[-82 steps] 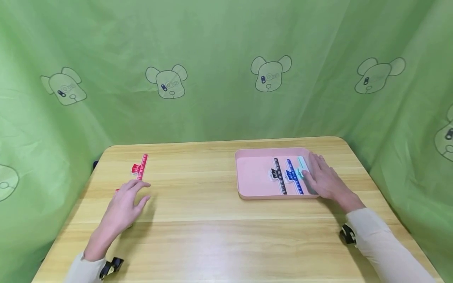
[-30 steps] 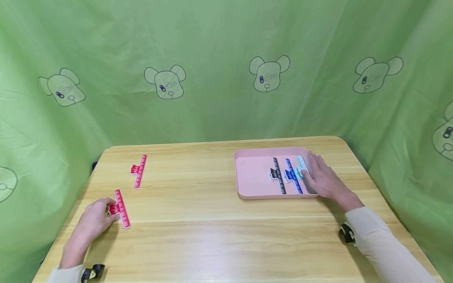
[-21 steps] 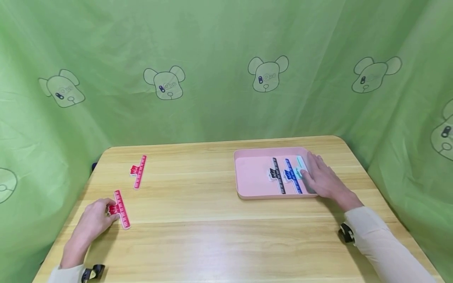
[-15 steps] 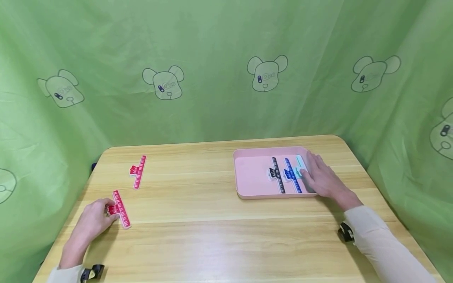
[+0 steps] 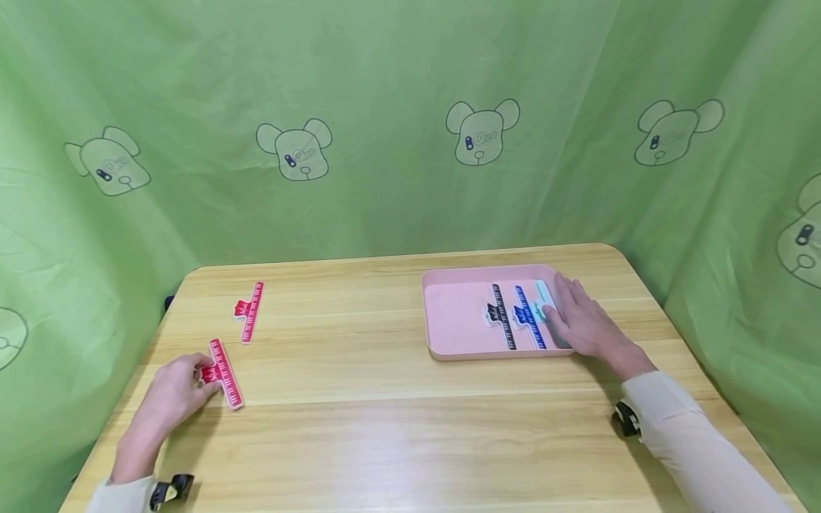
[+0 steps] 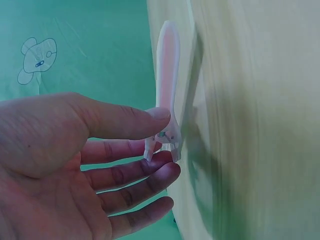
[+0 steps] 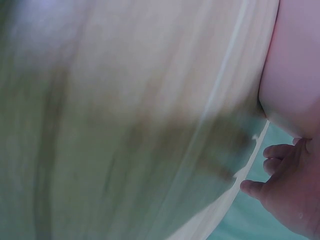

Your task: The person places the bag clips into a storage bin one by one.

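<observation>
My left hand [image 5: 172, 390] pinches a red sheet-music clip [image 5: 226, 374] with a piano-key bar, its thumb and fingers on the handle side. In the left wrist view the clip [image 6: 168, 65] shows edge-on beside the table, thumb on one side. A second red clip [image 5: 253, 313] lies on the table farther back. My right hand [image 5: 590, 324] rests at the right rim of the pink tray [image 5: 452, 320], fingers straight along the outside and thumb over the inside. Inside the tray lie a black clip [image 5: 503, 317], a blue clip [image 5: 529, 317] and a mint clip [image 5: 542, 296], partly covered by the thumb.
The wooden table [image 5: 359, 427] has rounded back corners. Behind it and on both sides hangs a green curtain [image 5: 385, 206] with bear-head prints. A dark wrist camera [image 5: 172, 491] sits under the left cuff, and another wrist camera [image 5: 626, 419] at the right cuff.
The left hand came back from above the near red clip, took hold of its handle, and has just moved it slightly right and away. The right hand stays at the tray.
</observation>
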A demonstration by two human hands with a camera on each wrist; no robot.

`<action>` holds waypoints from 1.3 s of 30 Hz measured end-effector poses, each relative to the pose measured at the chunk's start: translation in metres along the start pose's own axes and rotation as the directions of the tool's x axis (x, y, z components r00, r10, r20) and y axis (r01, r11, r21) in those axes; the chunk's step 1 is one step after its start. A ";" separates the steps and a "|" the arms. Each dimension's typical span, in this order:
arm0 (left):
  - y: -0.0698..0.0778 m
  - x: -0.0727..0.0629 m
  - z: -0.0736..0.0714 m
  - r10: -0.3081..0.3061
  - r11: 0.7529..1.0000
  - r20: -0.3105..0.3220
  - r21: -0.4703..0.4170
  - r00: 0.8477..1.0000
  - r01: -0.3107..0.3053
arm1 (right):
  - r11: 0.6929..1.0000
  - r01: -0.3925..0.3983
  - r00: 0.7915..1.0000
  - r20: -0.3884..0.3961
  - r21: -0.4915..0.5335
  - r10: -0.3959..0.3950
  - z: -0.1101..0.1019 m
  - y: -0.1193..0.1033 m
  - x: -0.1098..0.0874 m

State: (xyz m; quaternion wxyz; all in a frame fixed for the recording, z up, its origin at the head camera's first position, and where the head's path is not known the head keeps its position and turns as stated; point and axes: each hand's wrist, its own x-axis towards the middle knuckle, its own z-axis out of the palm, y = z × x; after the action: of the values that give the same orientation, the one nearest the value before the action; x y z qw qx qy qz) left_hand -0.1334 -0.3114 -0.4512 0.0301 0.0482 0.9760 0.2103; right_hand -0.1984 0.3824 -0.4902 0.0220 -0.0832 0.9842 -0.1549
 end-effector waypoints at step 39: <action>0.048 0.020 0.004 0.083 0.995 -0.021 -0.050 0.996 -0.084 | 1.000 -0.003 1.000 -0.015 0.022 0.004 -0.001 0.001 -0.002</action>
State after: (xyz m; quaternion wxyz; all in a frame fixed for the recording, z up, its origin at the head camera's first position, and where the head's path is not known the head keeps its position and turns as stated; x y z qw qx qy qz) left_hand -0.1491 -0.2636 -0.4359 0.0133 0.0864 0.9676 0.2368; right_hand -0.1971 0.3840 -0.4896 0.0160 -0.0801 0.9827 -0.1660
